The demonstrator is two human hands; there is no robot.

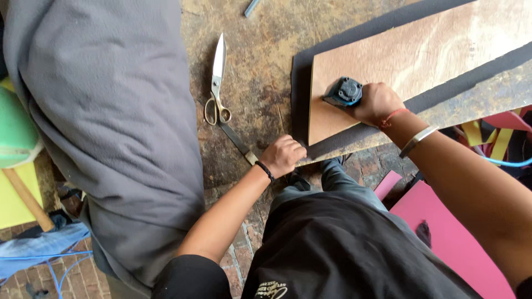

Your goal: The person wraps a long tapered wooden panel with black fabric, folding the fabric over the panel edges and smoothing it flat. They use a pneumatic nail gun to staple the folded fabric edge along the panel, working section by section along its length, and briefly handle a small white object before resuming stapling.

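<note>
We are looking down on a worn, stained workbench (257, 83), with grey fabric (105, 127) lying heaped at its left and a plywood board (421, 55) lying over dark foam sheet (302, 72) at the right. Our right hand (377, 102) is clamping around a small blue power tool (343, 91) on the board's near left corner. Our left hand (282, 155) is curling shut, pressing the foam's near edge, just right of the scissors (217, 83).

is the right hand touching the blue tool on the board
Touching. The head view shows the right hand wrapped around the blue tool, fingers closed on its body with no gap, as the tool sits on the board.
</note>
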